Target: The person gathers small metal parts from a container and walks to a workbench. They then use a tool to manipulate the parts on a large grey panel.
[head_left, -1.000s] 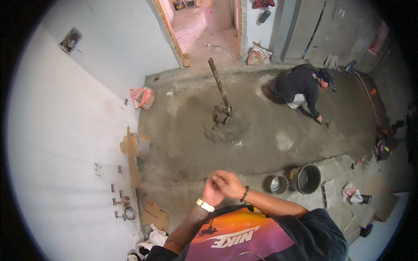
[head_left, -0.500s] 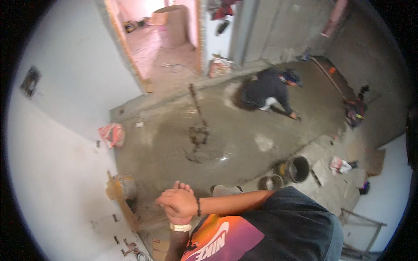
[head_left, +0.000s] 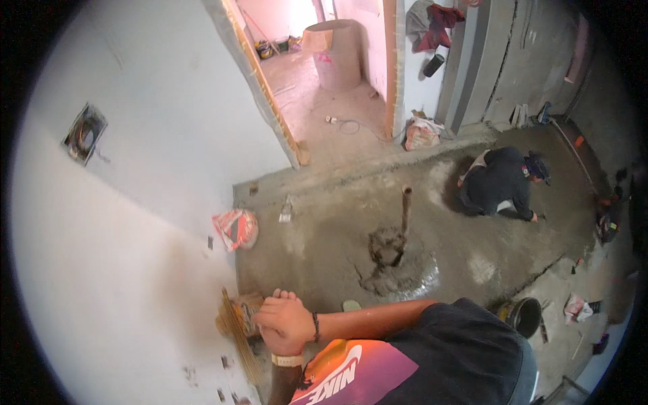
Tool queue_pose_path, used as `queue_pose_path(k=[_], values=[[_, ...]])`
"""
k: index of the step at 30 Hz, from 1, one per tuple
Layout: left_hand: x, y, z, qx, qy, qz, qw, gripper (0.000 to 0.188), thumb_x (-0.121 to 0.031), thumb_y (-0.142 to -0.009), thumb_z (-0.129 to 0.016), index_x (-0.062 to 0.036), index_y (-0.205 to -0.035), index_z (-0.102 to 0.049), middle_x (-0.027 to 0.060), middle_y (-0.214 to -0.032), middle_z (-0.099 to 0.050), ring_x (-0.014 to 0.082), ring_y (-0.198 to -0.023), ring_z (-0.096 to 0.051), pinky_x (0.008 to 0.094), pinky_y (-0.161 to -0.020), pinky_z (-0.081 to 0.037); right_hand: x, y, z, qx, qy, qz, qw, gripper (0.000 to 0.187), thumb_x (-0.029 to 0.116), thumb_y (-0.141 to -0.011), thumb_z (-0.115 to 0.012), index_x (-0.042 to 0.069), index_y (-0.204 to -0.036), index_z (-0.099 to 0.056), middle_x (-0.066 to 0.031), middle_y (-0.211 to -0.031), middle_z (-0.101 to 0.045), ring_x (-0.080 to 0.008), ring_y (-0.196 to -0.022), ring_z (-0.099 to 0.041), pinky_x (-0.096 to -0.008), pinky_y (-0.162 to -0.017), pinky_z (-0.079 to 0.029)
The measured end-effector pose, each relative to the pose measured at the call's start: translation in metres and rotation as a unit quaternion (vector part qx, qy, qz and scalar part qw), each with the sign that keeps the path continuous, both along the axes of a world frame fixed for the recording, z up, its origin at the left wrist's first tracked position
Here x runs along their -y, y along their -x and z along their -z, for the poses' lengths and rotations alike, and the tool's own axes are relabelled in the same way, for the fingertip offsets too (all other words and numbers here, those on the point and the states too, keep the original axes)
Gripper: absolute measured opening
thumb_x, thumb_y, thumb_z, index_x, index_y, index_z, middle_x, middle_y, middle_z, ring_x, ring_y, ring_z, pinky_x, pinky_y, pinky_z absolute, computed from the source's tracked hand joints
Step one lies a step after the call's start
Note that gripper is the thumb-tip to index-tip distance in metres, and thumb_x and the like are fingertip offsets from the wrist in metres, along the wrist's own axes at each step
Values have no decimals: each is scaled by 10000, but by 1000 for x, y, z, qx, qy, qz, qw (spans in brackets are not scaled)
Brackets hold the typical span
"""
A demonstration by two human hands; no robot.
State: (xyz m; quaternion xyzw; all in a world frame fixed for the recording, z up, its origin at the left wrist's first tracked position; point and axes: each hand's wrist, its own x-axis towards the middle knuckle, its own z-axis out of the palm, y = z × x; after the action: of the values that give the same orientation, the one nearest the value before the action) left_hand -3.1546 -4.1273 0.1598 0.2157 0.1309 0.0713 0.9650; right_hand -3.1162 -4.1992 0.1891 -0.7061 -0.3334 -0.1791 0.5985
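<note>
My two hands are held together in front of my body at the lower left. My right hand point(head_left: 289, 320), with a dark bracelet on its wrist, lies across the left one with its fingers bent round it. Only the fingertips of my left hand point(head_left: 284, 295) stick out above, stretched out; the rest is covered. A pale watch is on the left wrist. No tool shows in either hand. Beyond them, a long handle point(head_left: 406, 219) stands up from a heap of wet mortar point(head_left: 387, 248) on the grey floor; its lower end is hidden.
A co-worker point(head_left: 503, 181) crouches on the wet cement floor at the right, one hand down on it. Red-and-white bags stand by the left wall point(head_left: 236, 229) and the doorway point(head_left: 424, 132). A black bucket point(head_left: 521, 316) sits right of me. A large drum point(head_left: 337, 57) stands beyond the doorway.
My view has swung left, so the doorway, mortar heap and co-worker appear further right and a little lower. My hands remain together in the same pose.
</note>
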Motion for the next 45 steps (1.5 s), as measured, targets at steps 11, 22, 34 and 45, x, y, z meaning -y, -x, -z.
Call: queue_pose_path(k=[11,22,34,45], values=[[-91,-269,16,-32,-33,25,999,493,-471,-1038,-374,-97,-1307,-550,93,-1293,-597,251,-1228,-559,444,-1084,-419,-93,-267,20,-120,-85,-41,988,278,210,-903,-537,85,-1115,-664,-90,-1134,-651,-265,-1155,-562,-380,-1106,-336],[-52,-623,79,-16,72,333,940,393,-408,-1056,-391,-112,-1237,-577,84,-1242,-618,238,-1188,-575,441,-1087,-418,9,-587,15,-77,-99,81,989,394,-62,-805,-501,11,-1162,-654,-148,-964,-640,-341,-909,-610,-410,-810,-496],[62,-865,78,-85,156,567,804,298,-353,-1067,-411,-151,-1087,-628,26,-1096,-670,189,-1094,-625,429,-999,-488,105,-755,15,-150,-146,283,936,510,-109,-813,-502,50,-1276,-645,-144,-1219,-656,-304,-1072,-665,-371,-898,-535],[175,-1052,61,-76,-88,482,868,302,-312,-1060,-426,-122,-1156,-640,57,-1151,-684,200,-1132,-629,399,-923,-542,202,-949,66,-74,12,292,953,431,5,-840,-574,119,-1246,-661,-71,-1102,-691,-260,-1004,-657,-390,-885,-483]])
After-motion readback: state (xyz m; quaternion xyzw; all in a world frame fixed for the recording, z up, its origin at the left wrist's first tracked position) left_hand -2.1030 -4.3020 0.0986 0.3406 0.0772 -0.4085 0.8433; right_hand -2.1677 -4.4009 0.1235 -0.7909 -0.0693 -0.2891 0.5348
